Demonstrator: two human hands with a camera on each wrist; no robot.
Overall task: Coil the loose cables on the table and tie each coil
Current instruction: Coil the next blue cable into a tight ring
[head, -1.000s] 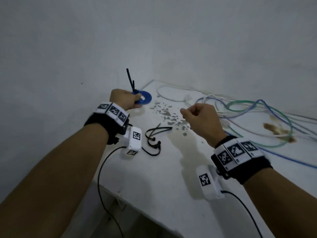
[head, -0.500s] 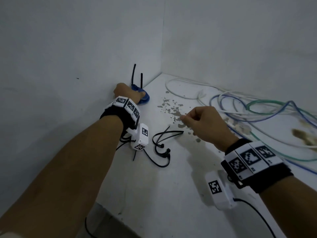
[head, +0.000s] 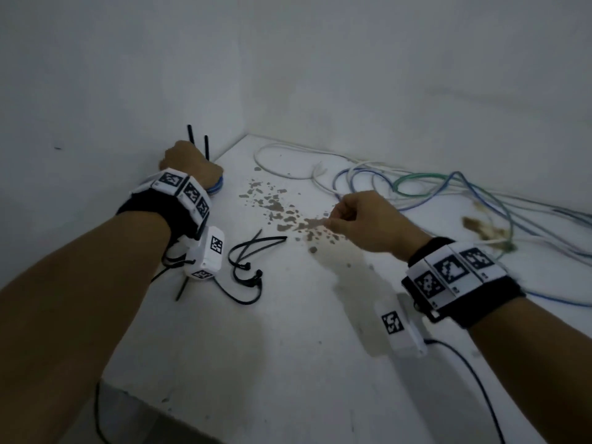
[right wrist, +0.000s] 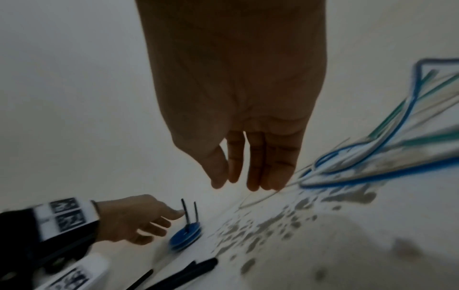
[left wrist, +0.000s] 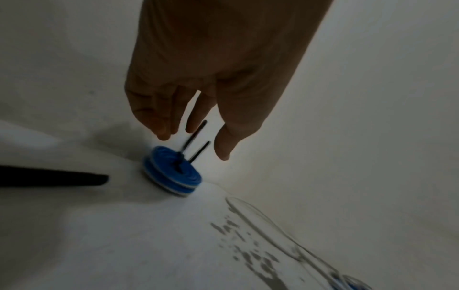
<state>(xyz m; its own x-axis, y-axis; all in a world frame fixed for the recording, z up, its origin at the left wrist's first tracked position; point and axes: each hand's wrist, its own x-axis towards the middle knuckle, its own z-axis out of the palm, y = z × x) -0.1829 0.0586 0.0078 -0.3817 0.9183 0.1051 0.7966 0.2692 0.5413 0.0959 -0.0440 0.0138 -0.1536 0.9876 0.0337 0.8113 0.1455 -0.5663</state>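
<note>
Blue coil (left wrist: 172, 172) lies flat on the table (head: 256, 363) at the far left corner by the wall, two black tie tails (left wrist: 196, 143) standing up from it. Left hand (left wrist: 188, 98) hovers just above, fingers relaxed, gripping nothing (free of the tails in the wrist view). Right hand (head: 368, 222) is loosely curled and empty, near the loose cables (head: 448, 193). Spare zip ties (head: 253, 254) lie between the wrists.

Both forearms are bare. Each wrist carries a black band (head: 153, 209) faced with white plates printed with black square marker codes (head: 448, 270). A white camera block (head: 208, 254) bearing a further code hangs beneath each wrist, trailing a thin black cable (head: 474, 376).
</note>
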